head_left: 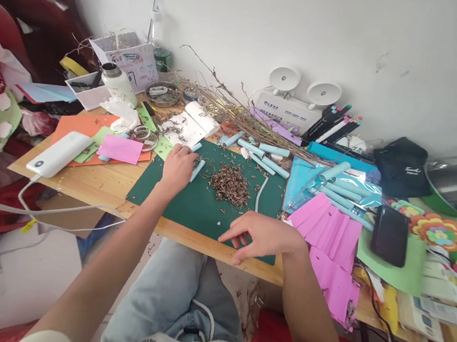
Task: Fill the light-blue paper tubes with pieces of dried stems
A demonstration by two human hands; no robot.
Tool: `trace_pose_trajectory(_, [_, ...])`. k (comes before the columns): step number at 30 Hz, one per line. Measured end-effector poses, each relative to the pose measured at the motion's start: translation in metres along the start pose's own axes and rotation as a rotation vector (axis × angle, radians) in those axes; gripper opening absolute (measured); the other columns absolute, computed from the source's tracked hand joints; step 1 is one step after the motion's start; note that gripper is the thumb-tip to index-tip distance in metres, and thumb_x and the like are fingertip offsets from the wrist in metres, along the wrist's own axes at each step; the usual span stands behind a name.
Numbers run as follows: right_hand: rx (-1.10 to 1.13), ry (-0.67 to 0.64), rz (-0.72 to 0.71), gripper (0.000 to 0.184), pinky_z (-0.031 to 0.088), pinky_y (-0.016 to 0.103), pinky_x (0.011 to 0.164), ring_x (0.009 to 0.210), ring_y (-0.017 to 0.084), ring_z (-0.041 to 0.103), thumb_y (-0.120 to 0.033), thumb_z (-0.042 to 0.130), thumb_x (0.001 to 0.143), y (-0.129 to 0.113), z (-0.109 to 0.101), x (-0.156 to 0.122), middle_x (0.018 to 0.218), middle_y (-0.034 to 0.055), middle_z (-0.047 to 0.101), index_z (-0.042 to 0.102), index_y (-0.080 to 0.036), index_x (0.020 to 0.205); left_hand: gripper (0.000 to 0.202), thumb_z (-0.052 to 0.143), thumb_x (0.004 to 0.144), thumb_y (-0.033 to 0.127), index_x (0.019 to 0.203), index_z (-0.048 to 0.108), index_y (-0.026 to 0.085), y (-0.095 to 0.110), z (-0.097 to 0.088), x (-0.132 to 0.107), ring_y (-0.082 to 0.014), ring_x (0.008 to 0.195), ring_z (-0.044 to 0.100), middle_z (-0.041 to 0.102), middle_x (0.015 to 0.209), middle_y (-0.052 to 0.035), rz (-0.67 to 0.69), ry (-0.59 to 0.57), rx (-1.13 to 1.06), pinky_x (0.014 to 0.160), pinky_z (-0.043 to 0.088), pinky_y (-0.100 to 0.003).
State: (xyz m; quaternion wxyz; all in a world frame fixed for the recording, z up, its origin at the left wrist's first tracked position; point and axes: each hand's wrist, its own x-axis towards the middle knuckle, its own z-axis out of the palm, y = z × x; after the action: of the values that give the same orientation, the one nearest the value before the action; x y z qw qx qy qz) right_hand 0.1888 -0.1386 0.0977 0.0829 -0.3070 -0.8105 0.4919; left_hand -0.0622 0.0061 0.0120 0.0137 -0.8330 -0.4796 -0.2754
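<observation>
My left hand (177, 171) is over the left part of the dark green mat (205, 221), its fingers curled at a light blue paper roll (197, 171). Another short blue roll (197, 147) pokes out beyond the fingertips; how much of each the hand covers is hidden. Mid-mat lies a loose heap of brown dried plant bits (230, 185), with crumbs scattered round it. My right hand (264, 234) hovers at the mat's front edge, fingers apart and holding nothing. A thin whitish strip (260, 194) lies right of the heap.
Several blue rolls (264, 156) lie behind the mat, near dry twigs (229, 104). Pink crepe paper (329, 235) and a black phone (390, 235) are on the right. A white power bank (60, 154) with a cable and a bottle (118, 83) stand left.
</observation>
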Motion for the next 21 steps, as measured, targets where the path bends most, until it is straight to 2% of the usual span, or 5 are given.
trace_pose_trajectory(4, [-0.030, 0.279, 0.035, 0.033, 0.049, 0.025, 0.066, 0.072, 0.014, 0.065, -0.040, 0.073, 0.084, -0.002, 0.001, 0.015, 0.084, 0.0017, 0.073, 0.074, -0.025, 0.113, 0.025, 0.053, 0.091, 0.024, 0.076, 0.072, 0.019, -0.004, 0.012, 0.011, -0.0303, 0.095, 0.052, 0.062, 0.086, -0.0137, -0.036, -0.016, -0.025, 0.082, 0.046, -0.045])
trace_pose_trajectory(9, [-0.263, 0.823, 0.207, 0.019, 0.049, 0.031, 0.067, 0.069, 0.016, 0.063, -0.019, 0.056, 0.090, 0.024, -0.002, 0.030, 0.087, 0.0047, 0.073, 0.075, -0.022, 0.093, 0.025, 0.050, 0.095, 0.024, 0.082, 0.070, 0.018, 0.005, -0.010, 0.016, -0.0277, 0.095, 0.053, 0.065, 0.091, -0.0121, -0.031, 0.037, -0.115, 0.086, 0.045, -0.042])
trace_pose_trajectory(14, [-0.194, 1.020, 0.208, 0.019, 0.050, 0.030, 0.064, 0.069, 0.016, 0.063, -0.020, 0.057, 0.087, 0.035, -0.001, 0.032, 0.086, 0.0036, 0.072, 0.073, -0.022, 0.098, 0.018, 0.055, 0.095, 0.029, 0.094, 0.070, 0.020, 0.039, -0.035, 0.006, -0.0211, 0.087, 0.061, 0.071, 0.092, -0.0052, -0.183, 0.070, -0.423, 0.081, 0.047, -0.034])
trace_pose_trajectory(17, [-0.085, 1.113, 0.152, 0.027, 0.052, 0.030, 0.064, 0.071, 0.016, 0.063, -0.025, 0.059, 0.088, 0.032, -0.006, 0.038, 0.089, 0.0032, 0.071, 0.070, -0.023, 0.112, 0.017, 0.059, 0.091, 0.030, 0.090, 0.070, 0.018, 0.063, -0.030, 0.002, -0.0161, 0.069, 0.061, 0.071, 0.080, -0.0020, -0.314, -0.074, -0.746, 0.065, 0.047, -0.028])
trace_pose_trajectory(21, [0.046, 1.092, 0.085, 0.034, 0.055, 0.030, 0.069, 0.079, 0.017, 0.066, -0.029, 0.061, 0.087, 0.034, -0.011, 0.048, 0.097, 0.0043, 0.072, 0.067, -0.023, 0.120, 0.017, 0.064, 0.085, 0.032, 0.086, 0.071, 0.016, 0.085, -0.011, 0.000, -0.0152, 0.062, 0.060, 0.071, 0.072, -0.0029, -0.471, -0.221, -1.076, 0.056, 0.046, -0.026])
